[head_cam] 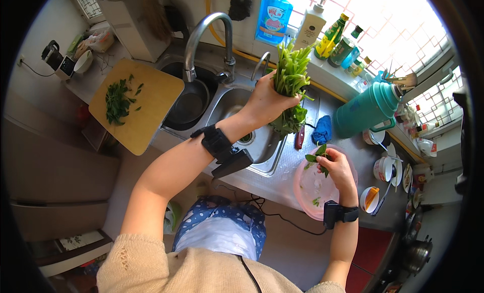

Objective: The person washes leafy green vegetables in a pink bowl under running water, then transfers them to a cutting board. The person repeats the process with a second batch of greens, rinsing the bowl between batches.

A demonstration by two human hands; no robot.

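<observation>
My left hand [270, 100] grips a bunch of leafy greens [291, 71] above the right part of the sink [230, 104], its cut stems pointing up and its leaves hanging down. Between the thumb and fingers of my right hand [336, 168] are a few green leaves [321, 152], held over a pink translucent basin [302, 191] with a little water and loose leaf bits inside. A red-handled knife [300, 138] lies on the counter between sink and basin, beside a blue cloth [322, 129]. More picked leaves [118, 100] lie on a yellow cutting board [151, 92] at the left.
A curved metal faucet [211, 18] rises behind the sink, and a dark pan [189, 104] sits in its left bowl. A teal thermos [363, 111] stands right of the cloth. Bowls [382, 168] crowd the right counter. Bottles [332, 35] line the windowsill. A black cable [280, 217] hangs below the counter.
</observation>
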